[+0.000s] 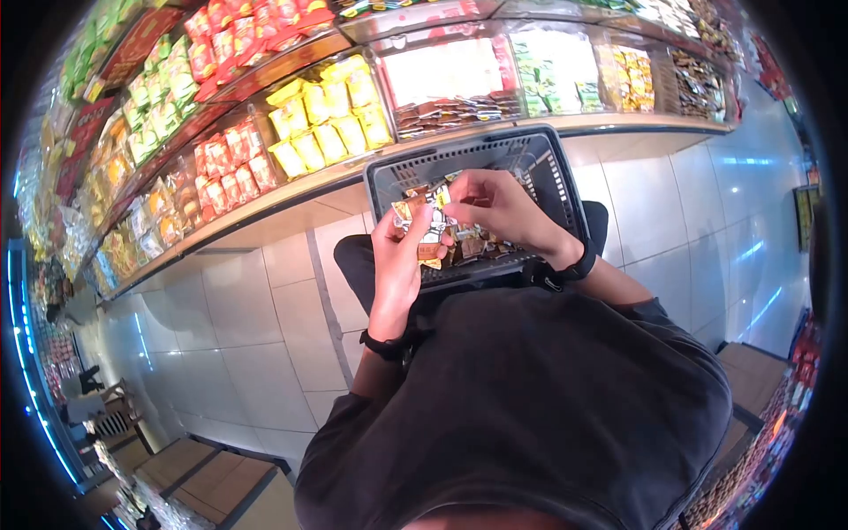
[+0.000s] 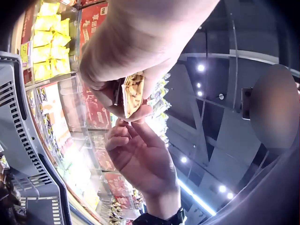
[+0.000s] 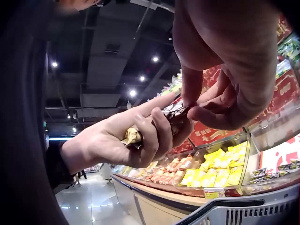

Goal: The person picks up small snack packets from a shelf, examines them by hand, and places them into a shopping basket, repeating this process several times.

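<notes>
Well, the left grip [image 1: 397, 256] curls closely round small snack packets [image 1: 433, 233] above the basket [image 1: 459, 144], while the right grip [image 1: 500, 208] pinches their right edge; light, even pressure should avoid crushing.

Yellow bags [image 1: 331, 115] | just left of them: red-and-white bags [image 1: 234, 172] | upper left: red bags [image 1: 252, 44], then green bags [image 1: 163, 88] | well right: amber packets [image 1: 632, 75] | below: wooden shelf edge [image 1: 291, 196], pale tiled floor [image 1: 247, 318]

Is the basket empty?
Not empty: small packets lie inside the gray basket. How full, I cannot tell; the right hand hides part of it.
</notes>
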Motion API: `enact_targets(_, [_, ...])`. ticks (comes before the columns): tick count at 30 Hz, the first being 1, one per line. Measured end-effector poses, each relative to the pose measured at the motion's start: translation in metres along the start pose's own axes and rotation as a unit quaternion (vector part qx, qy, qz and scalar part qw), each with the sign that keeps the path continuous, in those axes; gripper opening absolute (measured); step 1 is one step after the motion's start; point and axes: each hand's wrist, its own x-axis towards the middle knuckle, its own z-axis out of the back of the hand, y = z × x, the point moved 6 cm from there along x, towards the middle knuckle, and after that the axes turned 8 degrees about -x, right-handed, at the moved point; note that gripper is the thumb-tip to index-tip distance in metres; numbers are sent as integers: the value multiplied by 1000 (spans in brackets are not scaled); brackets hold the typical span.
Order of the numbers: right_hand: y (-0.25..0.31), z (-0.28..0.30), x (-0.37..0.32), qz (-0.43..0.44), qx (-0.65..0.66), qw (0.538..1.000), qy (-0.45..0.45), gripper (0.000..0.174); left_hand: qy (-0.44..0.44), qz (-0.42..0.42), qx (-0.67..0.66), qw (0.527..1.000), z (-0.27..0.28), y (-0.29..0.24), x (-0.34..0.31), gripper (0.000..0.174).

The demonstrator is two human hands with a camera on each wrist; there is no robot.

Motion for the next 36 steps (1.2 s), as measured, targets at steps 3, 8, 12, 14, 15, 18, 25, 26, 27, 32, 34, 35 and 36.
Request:
enact_targets(3, [-1, 12, -10, -20, 8, 998, -56, 11, 6, -2, 12, 1000, -7, -2, -2, 21])
enact_targets(8, [35, 29, -28, 115, -108, 980, -124, 9, -8, 50, -81, 995, 3, -3, 1, 24])
enact_targets(12, [54, 21, -42, 356, -357, 860, -77, 28, 22, 83, -41, 995, 2, 2, 0, 21])
enact_targets(14, [58, 22, -47, 406, -400, 814, -107, 26, 9, 71, -47, 996, -5, -1, -6, 19])
enact_targets(15, [59, 22, -47, 407, -400, 814, -106, 26, 30, 41, -37, 998, -12, -8, -10, 21])
enact_targets(18, [65, 22, -49, 436, -393, 796, -150, 26, 56, -28, -2, 998, -29, -21, -23, 27])
enact_targets(25, [73, 17, -51, 458, -365, 787, -194, 22, 83, -121, 52, 988, -45, -39, -43, 41])
enact_targets(26, [74, 17, -51, 458, -362, 788, -194, 21, 85, -128, 57, 986, -45, -41, -44, 41])
enact_targets(27, [73, 17, -51, 458, -362, 788, -193, 21, 85, -128, 57, 987, -43, -41, -44, 41])
enact_targets(32, [74, 15, -50, 452, -366, 789, -198, 20, 105, -111, 73, 986, -38, -39, -41, 43])
enact_targets(34, [72, 18, -49, 432, -354, 810, -178, 18, 86, -96, 45, 991, -37, -37, -38, 38])
enact_targets(35, [70, 19, -46, 412, -341, 831, -157, 17, 67, -81, 17, 994, -35, -36, -35, 34])
enact_targets(36, [74, 20, -46, 414, -340, 830, -155, 17, 66, -83, 17, 994, -29, -36, -30, 34])
